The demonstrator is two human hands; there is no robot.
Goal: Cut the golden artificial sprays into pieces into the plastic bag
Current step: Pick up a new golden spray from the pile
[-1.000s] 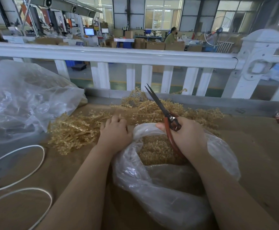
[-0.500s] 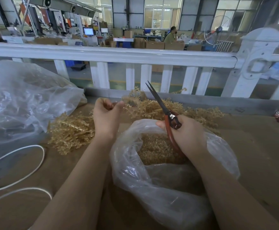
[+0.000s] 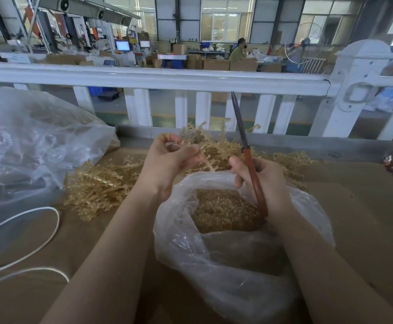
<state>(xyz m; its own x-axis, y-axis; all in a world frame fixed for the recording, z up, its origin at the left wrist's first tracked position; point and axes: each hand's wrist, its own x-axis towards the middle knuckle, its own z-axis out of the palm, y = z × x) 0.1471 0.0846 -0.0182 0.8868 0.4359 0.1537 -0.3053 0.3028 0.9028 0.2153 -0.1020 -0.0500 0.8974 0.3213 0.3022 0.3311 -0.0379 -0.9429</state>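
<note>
left hand (image 3: 169,160): pinches spray (image 3: 204,155), stem end slanting lower right over bag (image 3: 237,253) mouth
right hand (image 3: 261,181): grips scissors (image 3: 244,141), blades together, tip up, just right of stem

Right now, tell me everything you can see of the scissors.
The scissors have long, dark, narrow blades that look closed, pointing up and slightly away towards the white railing. The handles are reddish-brown and glossy, curving down into the right hand, whose fingers curl round them. They are held just above the open plastic bag of cut golden pieces, touching nothing else.
</note>
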